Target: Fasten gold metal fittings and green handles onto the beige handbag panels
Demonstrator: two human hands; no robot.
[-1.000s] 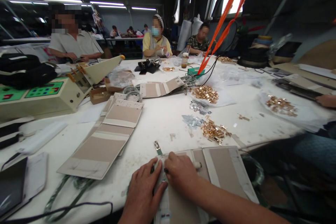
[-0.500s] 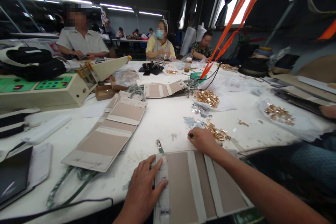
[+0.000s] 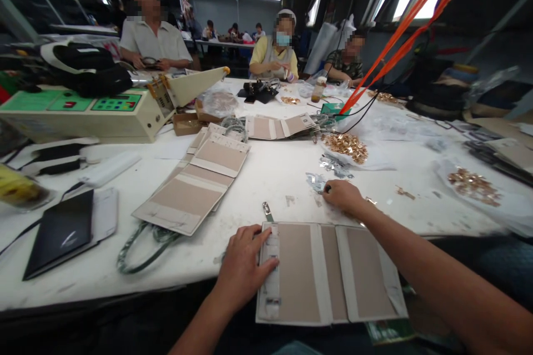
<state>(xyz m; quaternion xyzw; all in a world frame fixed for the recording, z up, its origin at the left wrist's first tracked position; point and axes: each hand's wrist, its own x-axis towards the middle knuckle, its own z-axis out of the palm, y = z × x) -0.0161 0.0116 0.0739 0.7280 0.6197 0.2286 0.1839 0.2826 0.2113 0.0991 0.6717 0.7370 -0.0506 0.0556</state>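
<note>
A folded bag panel, beige-grey with pale strips, lies open at the table's front edge. On its left margin rests my left hand, fingers spread and thumb on the panel. A green strap with a silver metal clasp sticks out past its far edge. My right hand is closed beyond the panel, at the edge of a pile of flat grey metal plates. Something dark shows at its fingertips, too small to name. The hand and forearm mostly cover some gold metal pieces.
More bag panels with green cord handles lie left of centre. Heaps of gold fittings sit on plastic. A cream machine stands at left, a black tablet-like slab in front. Orange strips hang at right. Co-workers sit across the table.
My right hand has moved forward to the grey plates and now hides most of the nearer gold pieces. My left hand stays on the panel. The view has shifted left and down.
</note>
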